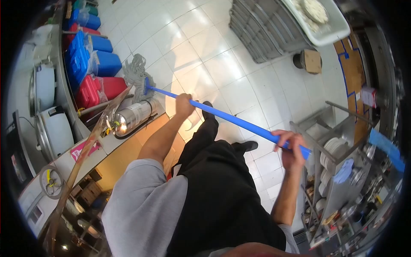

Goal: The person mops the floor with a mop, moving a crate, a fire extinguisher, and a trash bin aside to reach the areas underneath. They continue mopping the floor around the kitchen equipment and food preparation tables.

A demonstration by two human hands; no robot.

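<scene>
A mop with a long blue handle [235, 121] slants across the head view, from upper left to lower right. Its grey string head [136, 72] lies on the tiles at the left, beside the low shelf. My left hand [184, 106] is wrapped round the lower part of the handle, nearer the strings. Close to the handle's top end, my right hand [292, 145] is closed round it. Both my shoes are on the floor below the handle, and a black apron covers my front.
Blue and red containers [107, 64] line a shelf at the left, near a metal fire extinguisher [132, 116]. A grey slatted rack [261, 30] and a white tub [338, 32] stand at the top right. Stacked plates [334, 150] fill a metal rack at the right.
</scene>
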